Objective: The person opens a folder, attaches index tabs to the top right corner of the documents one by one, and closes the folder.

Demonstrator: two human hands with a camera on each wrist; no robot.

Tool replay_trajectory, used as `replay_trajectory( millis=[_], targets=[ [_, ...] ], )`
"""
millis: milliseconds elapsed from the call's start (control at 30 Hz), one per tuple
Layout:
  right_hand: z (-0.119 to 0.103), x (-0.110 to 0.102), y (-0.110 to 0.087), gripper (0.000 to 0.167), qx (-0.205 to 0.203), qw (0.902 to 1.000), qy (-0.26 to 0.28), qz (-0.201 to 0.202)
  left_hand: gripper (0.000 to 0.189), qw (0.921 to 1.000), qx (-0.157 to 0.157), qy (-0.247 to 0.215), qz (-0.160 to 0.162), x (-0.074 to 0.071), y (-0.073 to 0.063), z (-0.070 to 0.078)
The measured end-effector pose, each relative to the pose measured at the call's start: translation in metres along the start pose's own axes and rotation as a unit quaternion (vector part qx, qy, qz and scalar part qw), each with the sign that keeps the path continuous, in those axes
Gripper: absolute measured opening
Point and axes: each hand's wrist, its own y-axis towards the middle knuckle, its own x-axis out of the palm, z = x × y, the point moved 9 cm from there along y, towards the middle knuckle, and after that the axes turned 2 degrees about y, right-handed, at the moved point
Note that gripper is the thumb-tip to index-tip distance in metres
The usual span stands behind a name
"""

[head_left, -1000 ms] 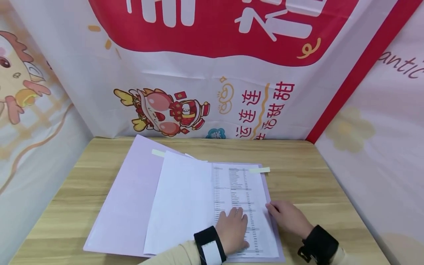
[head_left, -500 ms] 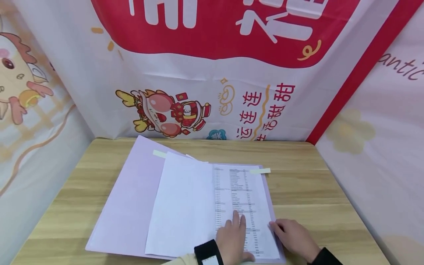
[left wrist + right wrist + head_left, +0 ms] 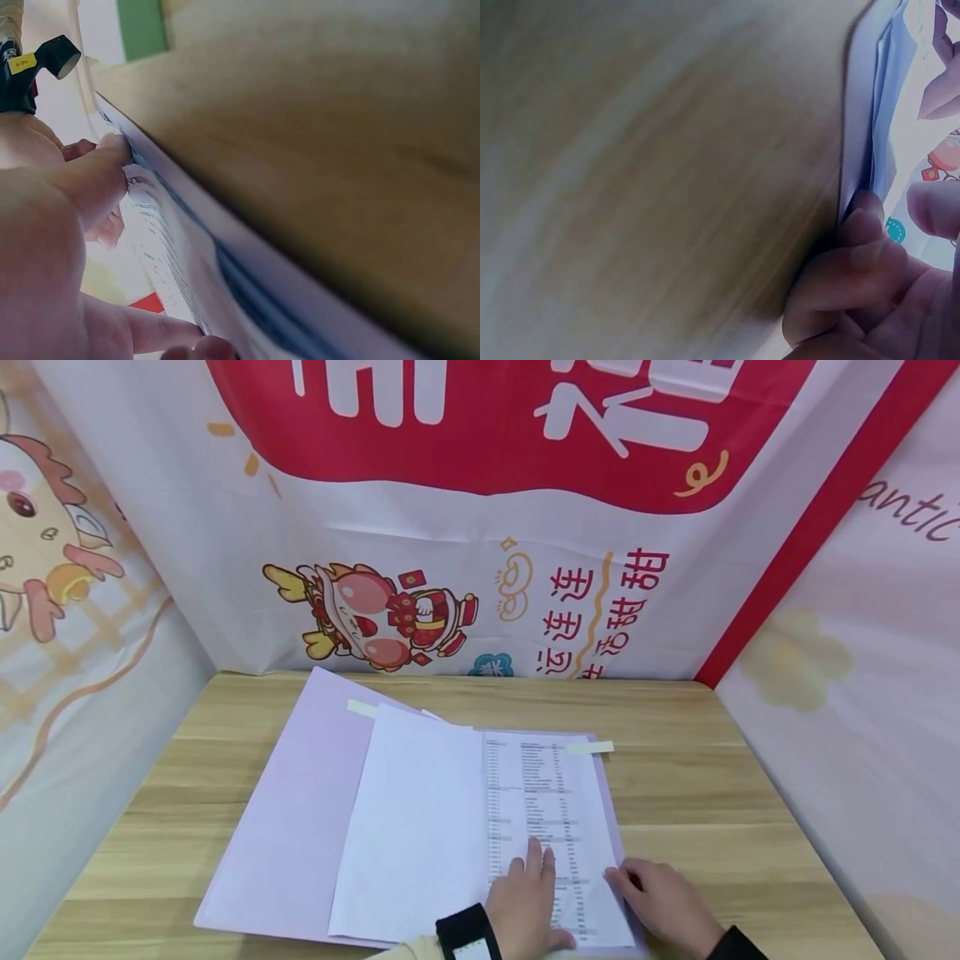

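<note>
A lilac folder (image 3: pixel 273 831) lies opened on the table, a blank white sheet (image 3: pixel 412 827) turned to its left side. On its right side is a printed sheet (image 3: pixel 585 810) with columns of text. My left hand (image 3: pixel 521 906) rests on that sheet's lower part, fingers extended and thumb near the bottom edge. At the lower right edge my right hand (image 3: pixel 667 897) pinches the sheet's border, its fingers curled. In the right wrist view the curled fingertips (image 3: pixel 866 214) meet the edges of the stacked paper. The left thumb lies along the folder's edge in the left wrist view.
Pale index tabs stick out at the top of the blank sheet (image 3: pixel 362 707) and at the printed sheet's right (image 3: pixel 600 747). The wooden table (image 3: pixel 697 793) is enclosed by printed cloths, with a red-and-white cloth (image 3: pixel 480 510) behind. A green patch (image 3: pixel 142 30) shows in the left wrist view.
My right hand has slid down the folder's right edge toward its lower corner. The left hand has shifted slightly downward, with fewer fingers spread. The folder stays put.
</note>
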Motion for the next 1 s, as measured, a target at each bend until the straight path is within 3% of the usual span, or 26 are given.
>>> replay_trajectory(
  millis=[233,400,533,800,1000],
  targets=[
    [0.002,0.001,0.0,0.052,0.012,0.9999,-0.004,-0.006,0.095,0.9996,-0.002,-0.025,-0.015,-0.001,-0.001,-0.001],
    [-0.002,-0.005,0.0,0.043,0.004,0.9999,0.013,0.007,0.091,0.9996,0.014,-0.026,-0.006,-0.005,-0.003,0.0],
    [-0.009,-0.008,0.003,0.04,-0.01,0.9991,0.041,0.008,0.091,0.9996,0.015,-0.023,-0.012,-0.004,-0.002,0.0],
    [-0.014,-0.005,0.012,0.041,-0.045,0.9875,0.143,-0.049,0.093,0.9988,-0.001,-0.028,-0.039,-0.001,-0.002,-0.001],
    [-0.014,-0.006,0.014,0.044,-0.038,0.9778,0.195,-0.066,0.088,0.9977,0.054,-0.004,-0.041,0.0,-0.008,0.011]
  ],
)
